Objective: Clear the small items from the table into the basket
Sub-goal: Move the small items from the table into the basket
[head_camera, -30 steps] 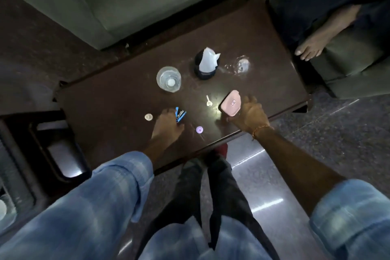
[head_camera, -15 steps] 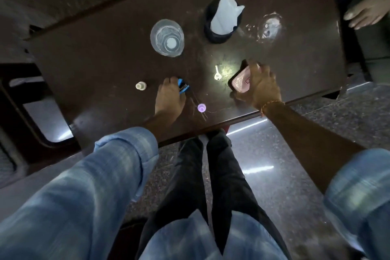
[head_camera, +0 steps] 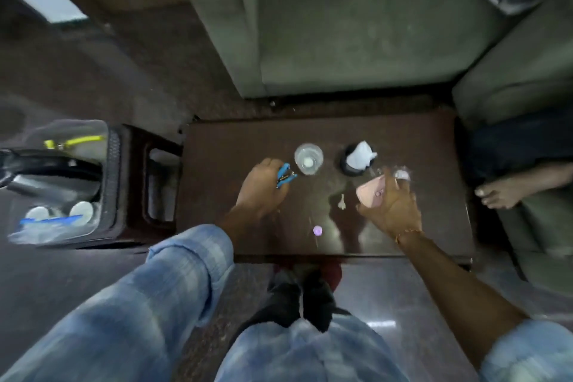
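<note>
Centrally, purple cap (head_camera: 317, 230) near table (head_camera: 235, 146) edge.

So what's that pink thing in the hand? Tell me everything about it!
The pink case is small and flat with rounded corners and looks like smooth plastic. A tiny mark shows on its face. The right hand grips it, tilted, above the dark table, near the black holder. Whether it opens is unclear.

left hand (head_camera: 262, 186) fingers curled gripping, right hand (head_camera: 392, 203) curled, raised
</note>
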Demonstrator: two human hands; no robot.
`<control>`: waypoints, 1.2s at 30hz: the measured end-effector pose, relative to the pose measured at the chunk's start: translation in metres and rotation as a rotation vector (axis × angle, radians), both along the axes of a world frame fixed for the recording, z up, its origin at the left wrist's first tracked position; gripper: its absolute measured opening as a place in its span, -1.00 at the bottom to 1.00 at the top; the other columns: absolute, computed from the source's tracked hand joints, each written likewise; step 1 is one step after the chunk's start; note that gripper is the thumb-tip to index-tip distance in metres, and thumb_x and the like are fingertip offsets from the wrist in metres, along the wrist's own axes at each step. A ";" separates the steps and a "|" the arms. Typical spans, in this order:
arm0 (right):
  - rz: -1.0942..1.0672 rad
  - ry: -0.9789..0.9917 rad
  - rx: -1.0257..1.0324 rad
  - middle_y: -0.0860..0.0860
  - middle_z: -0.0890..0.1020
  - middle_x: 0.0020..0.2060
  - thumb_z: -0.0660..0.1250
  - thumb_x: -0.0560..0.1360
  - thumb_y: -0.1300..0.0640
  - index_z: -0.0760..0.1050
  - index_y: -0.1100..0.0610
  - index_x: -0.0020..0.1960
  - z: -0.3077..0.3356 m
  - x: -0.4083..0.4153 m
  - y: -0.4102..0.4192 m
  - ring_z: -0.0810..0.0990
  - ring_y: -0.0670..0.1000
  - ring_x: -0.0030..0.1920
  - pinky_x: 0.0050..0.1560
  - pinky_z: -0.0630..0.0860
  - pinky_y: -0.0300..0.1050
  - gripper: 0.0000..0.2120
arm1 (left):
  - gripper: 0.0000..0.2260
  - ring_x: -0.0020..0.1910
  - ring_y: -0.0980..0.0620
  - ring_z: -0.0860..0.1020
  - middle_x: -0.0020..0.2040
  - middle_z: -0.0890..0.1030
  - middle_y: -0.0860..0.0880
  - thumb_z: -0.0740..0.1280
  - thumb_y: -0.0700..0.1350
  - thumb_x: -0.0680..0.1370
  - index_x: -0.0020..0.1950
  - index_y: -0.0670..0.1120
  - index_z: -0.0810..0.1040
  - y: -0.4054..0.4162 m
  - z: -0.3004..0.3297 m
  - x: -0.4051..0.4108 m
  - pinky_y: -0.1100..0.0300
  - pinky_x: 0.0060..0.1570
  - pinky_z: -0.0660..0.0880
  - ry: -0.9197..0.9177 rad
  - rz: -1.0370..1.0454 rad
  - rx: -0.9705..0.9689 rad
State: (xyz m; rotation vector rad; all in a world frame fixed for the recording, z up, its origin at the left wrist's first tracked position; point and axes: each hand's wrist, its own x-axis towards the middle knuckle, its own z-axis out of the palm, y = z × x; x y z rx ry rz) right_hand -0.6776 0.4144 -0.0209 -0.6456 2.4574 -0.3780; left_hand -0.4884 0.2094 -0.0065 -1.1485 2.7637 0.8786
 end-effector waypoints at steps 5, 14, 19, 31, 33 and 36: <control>0.123 0.072 -0.052 0.20 0.37 0.29 0.55 0.21 -0.09 0.09 -0.04 0.55 0.045 -0.009 -0.038 0.42 0.34 0.22 0.23 0.45 0.20 0.03 | -0.67 0.04 -0.11 0.57 0.11 0.56 -0.11 0.41 -0.08 0.47 0.20 -0.13 0.54 -0.013 0.054 0.020 0.09 0.02 0.48 0.001 0.081 -0.072; 0.352 0.080 -0.233 0.22 0.43 0.23 0.52 0.24 -0.21 0.18 0.03 0.48 0.121 0.050 -0.123 0.52 0.32 0.17 0.17 0.51 0.12 -0.06 | -0.63 0.17 -0.10 0.53 0.20 0.53 -0.08 0.39 -0.05 0.50 0.29 -0.08 0.51 -0.047 0.133 0.110 0.06 0.14 0.48 -0.078 0.180 -0.154; 0.414 0.086 -0.290 0.16 0.49 0.13 0.50 0.22 -0.30 0.29 0.07 0.25 0.137 0.131 -0.166 0.56 0.26 0.10 0.01 0.52 0.06 -0.21 | -0.66 0.15 -0.09 0.53 0.17 0.53 -0.06 0.38 -0.05 0.50 0.26 -0.04 0.52 -0.075 0.154 0.194 0.04 0.11 0.50 -0.100 0.268 -0.197; 0.460 0.064 -0.314 0.12 0.54 0.16 0.41 0.18 -0.43 0.28 0.06 0.30 0.159 0.322 -0.253 0.58 0.18 0.12 0.07 0.55 0.03 -0.12 | -0.64 0.19 -0.08 0.53 0.24 0.52 0.00 0.35 -0.04 0.50 0.30 0.04 0.49 -0.127 0.160 0.391 -0.02 0.06 0.53 -0.011 0.403 -0.257; 0.449 0.037 -0.326 0.10 0.56 0.12 0.36 0.14 -0.48 0.30 0.06 0.26 0.163 0.345 -0.267 0.59 0.15 0.08 0.06 0.57 0.04 -0.10 | -0.61 0.22 -0.08 0.51 0.27 0.51 0.00 0.36 -0.06 0.51 0.34 0.03 0.47 -0.138 0.163 0.410 -0.03 0.09 0.52 -0.003 0.421 -0.241; 0.445 0.000 -0.347 0.07 0.57 0.07 0.35 0.10 -0.51 0.33 0.08 0.18 0.167 0.372 -0.293 0.59 0.11 0.03 0.04 0.59 0.05 -0.11 | -0.59 0.23 -0.11 0.50 0.28 0.50 -0.04 0.36 -0.10 0.52 0.37 -0.01 0.46 -0.158 0.166 0.429 -0.08 0.16 0.50 0.006 0.436 -0.228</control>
